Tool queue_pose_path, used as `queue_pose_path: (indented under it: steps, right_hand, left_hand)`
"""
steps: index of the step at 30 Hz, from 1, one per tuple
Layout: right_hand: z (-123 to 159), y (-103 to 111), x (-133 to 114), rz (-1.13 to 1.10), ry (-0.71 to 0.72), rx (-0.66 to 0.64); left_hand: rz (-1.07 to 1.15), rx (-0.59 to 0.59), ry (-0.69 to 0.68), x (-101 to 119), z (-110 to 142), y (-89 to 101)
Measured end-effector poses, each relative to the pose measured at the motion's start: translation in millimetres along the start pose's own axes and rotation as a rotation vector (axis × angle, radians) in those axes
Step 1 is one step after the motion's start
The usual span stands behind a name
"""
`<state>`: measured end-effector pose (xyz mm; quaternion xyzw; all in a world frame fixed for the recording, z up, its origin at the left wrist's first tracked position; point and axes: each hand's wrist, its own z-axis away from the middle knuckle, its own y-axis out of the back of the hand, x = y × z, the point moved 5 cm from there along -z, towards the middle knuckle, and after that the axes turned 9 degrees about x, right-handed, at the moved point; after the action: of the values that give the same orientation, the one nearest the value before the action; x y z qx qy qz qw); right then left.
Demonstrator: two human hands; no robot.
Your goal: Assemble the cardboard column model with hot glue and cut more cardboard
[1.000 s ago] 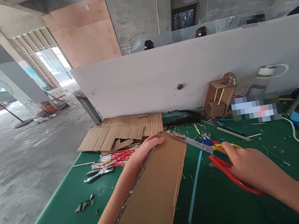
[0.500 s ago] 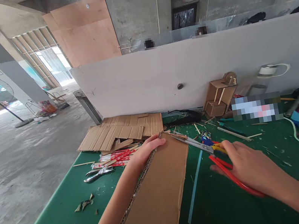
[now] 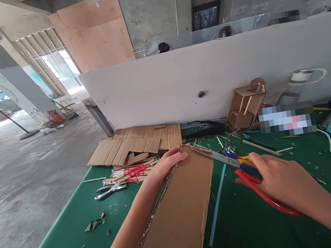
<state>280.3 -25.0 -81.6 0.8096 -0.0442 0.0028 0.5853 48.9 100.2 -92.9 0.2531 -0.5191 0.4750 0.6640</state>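
My left hand (image 3: pixel 170 162) grips a long strip of brown cardboard (image 3: pixel 177 219) by its far left edge, thumb on top and fingers beneath. The strip reaches back toward me beside my left forearm. In my right hand (image 3: pixel 278 179) is a pair of scissors (image 3: pixel 233 161) with red and yellow handles, my fingers closed round them. Their blades lie at the far end of the cardboard, where a narrow sliver is parting from the edge. Part of the handles is hidden by my fingers.
Pliers (image 3: pixel 111 190) and red-and-white wrapped sticks (image 3: pixel 135 171) lie to the left. Flat cardboard sheets (image 3: pixel 133 144) rest behind them. A cardboard model (image 3: pixel 244 104) stands by the white partition (image 3: pixel 153 88). A light blue strip (image 3: pixel 218 206) and scraps lie on the green table (image 3: pixel 67 238).
The whole view has shifted slightly. My hands, the cardboard and the scissors stay almost as they were, with the blades looking a little more closed along the far edge.
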Motion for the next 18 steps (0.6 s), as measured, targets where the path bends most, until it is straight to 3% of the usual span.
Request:
queue_pose_path:
  steps: [12, 18]
  right_hand:
    - [5.5, -6.6, 4.4, 0.013, 0.123, 0.131]
    - [3.8, -2.8, -0.7, -0.060, 0.082, 0.077]
  left_hand:
    - [-0.030, 0.017, 0.046, 1.1, 7.3, -1.0]
    - [-0.052, 0.050, 0.041, 5.0, 14.3, -3.0]
